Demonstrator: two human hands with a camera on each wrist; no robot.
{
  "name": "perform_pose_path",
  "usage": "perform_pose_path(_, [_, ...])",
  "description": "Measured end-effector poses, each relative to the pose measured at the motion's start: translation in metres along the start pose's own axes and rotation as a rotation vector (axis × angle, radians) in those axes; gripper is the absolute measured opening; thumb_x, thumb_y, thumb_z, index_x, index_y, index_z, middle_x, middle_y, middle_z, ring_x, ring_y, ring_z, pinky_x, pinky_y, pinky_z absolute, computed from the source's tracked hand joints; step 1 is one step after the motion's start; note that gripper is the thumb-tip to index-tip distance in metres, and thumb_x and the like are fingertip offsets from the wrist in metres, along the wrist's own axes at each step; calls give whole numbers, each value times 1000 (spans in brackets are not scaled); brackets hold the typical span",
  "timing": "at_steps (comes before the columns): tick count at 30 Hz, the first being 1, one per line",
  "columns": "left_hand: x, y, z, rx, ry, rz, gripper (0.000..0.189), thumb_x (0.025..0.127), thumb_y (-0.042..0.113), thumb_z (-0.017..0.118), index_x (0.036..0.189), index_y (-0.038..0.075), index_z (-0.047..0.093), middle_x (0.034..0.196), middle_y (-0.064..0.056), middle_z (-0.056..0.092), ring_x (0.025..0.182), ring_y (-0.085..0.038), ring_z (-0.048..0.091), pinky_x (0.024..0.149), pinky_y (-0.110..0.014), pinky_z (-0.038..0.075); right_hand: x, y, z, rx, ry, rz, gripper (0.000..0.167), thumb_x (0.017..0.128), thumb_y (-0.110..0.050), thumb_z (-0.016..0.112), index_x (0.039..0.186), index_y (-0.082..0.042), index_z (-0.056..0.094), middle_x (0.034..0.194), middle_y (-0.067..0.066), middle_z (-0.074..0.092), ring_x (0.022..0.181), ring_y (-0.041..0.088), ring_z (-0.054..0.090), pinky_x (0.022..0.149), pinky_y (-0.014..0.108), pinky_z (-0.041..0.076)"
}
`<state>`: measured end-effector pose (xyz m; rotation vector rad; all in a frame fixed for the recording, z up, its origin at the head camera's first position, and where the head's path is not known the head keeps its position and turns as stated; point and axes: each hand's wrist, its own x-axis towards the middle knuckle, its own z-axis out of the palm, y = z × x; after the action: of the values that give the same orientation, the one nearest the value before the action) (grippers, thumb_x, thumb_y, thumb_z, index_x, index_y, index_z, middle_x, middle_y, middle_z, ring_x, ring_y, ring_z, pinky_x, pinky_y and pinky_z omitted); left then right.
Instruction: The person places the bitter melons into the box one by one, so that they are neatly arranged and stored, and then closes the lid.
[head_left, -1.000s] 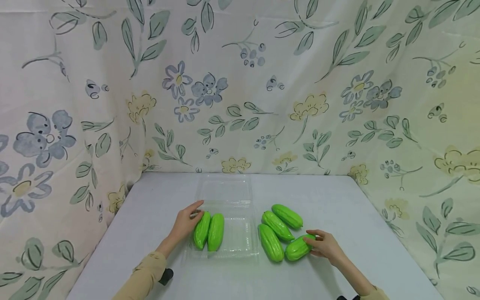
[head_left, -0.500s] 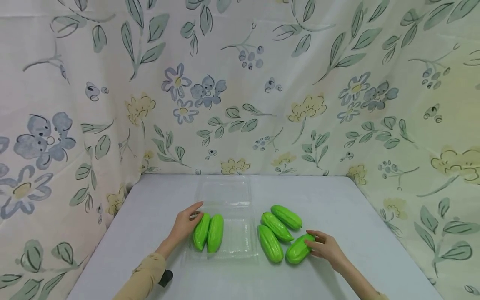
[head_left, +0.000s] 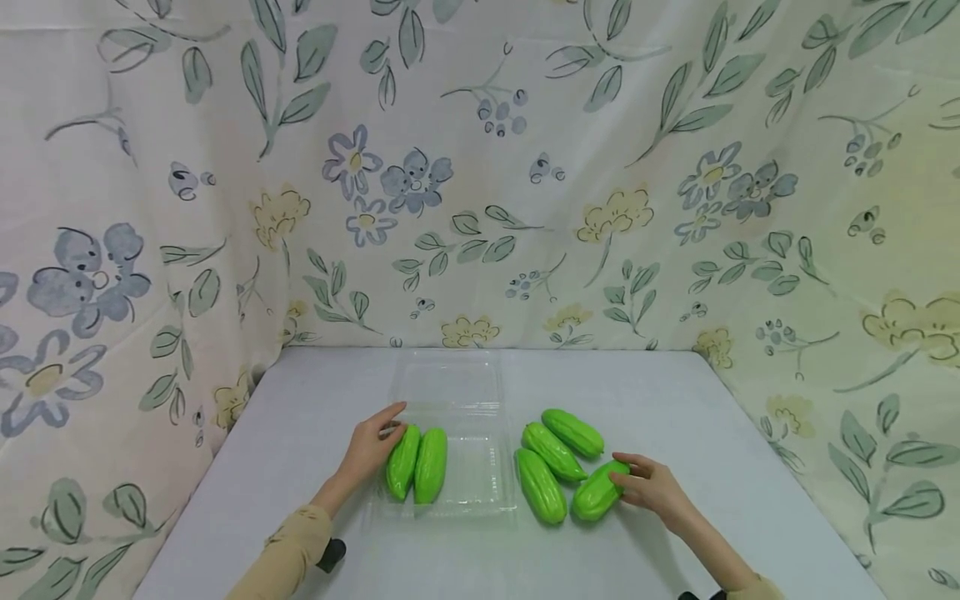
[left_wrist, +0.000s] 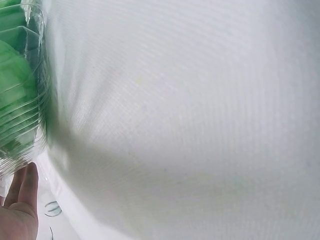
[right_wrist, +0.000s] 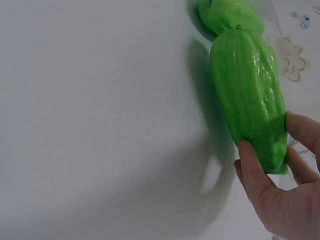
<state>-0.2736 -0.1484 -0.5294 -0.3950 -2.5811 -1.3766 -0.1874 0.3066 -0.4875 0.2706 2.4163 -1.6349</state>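
A clear plastic clamshell box point(head_left: 480, 475) lies open on the table, with two green ridged gourds point(head_left: 431, 467) side by side in its left part. My left hand point(head_left: 369, 450) is at the box's back left corner, fingers straight against the plastic. In the left wrist view these fingers point(left_wrist: 29, 185) touch the box's ribbed wall, green showing through. My right hand point(head_left: 652, 492) pinches the near-right end of another green gourd point(head_left: 595, 497) between thumb and fingers. The right wrist view shows this gourd point(right_wrist: 250, 95) with fingertips on both sides of its tip.
Three more green gourds point(head_left: 552, 452) lie slanted between the box and the right hand; the front one is right beside the held gourd. The box's lid point(head_left: 447, 379) lies flat toward the back. A floral curtain point(head_left: 480, 167) closes off the table's back and sides.
My right hand has shifted slightly away from me, and the pinched gourd has moved a little with it. The left hand, the box and the other gourds stay where they were.
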Motion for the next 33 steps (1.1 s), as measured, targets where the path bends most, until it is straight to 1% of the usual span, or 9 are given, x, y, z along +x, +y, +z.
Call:
perform_pose_path(3, [1,1,0,-4,4,-2,41,92,10,61,133,3,54,136,-16,55,104,-30,66,89,-41,58,1,-2,-3,-4,9,6,60,89,-17,66,137,8,42,138,41,35,106,25,63,85,36,60])
perform_pose_path(6, [1,1,0,-2,1,-4,41,92,9,60,133,3,54,135,-16,55,104,-30,66,89,-42,58,3,-3,-7,-21,21,10,60,89,-19,66,138,7,42,140,40,34,112,30,60,85,35,59])
perform_pose_path(9, [1,2,0,0,-4,-5,41,93,9,60,133,3,54,136,-16,55,104,-30,66,89,-42,57,4,-4,-12,-46,31,-3,61,90,-22,66,138,7,42,140,40,34,116,33,58,85,35,60])
perform_pose_path(14, [1,2,-1,6,-8,-2,42,93,9,60,134,2,53,136,-17,54,105,-30,66,89,-42,57,4,-8,-18,-43,42,-13,61,90,-21,65,139,7,41,139,38,37,114,29,59,86,34,59])
perform_pose_path(19, [1,2,0,3,-2,3,42,92,8,60,133,2,53,137,-17,54,104,-30,66,89,-41,57,3,-13,-22,-36,36,-26,60,91,-20,64,139,7,40,139,37,37,112,25,59,87,36,59])
perform_pose_path(24, [1,1,1,1,7,13,42,92,7,61,133,1,53,136,-18,54,103,-31,66,88,-41,58,3,-16,-24,-27,36,-37,60,91,-20,64,139,7,40,139,35,39,108,19,60,86,33,59])
perform_pose_path(27, [1,0,1,3,4,8,42,92,7,61,133,2,53,136,-17,54,104,-30,66,88,-41,58,4,-18,-26,-28,30,-49,60,92,-20,63,139,7,39,139,35,39,106,16,61,85,33,59])
perform_pose_path(33, [0,0,0,2,5,11,42,92,8,61,134,3,53,136,-17,54,104,-31,66,88,-41,58,6,-22,-29,-25,33,-51,59,92,-20,62,140,6,39,140,34,39,108,18,60,87,33,59])
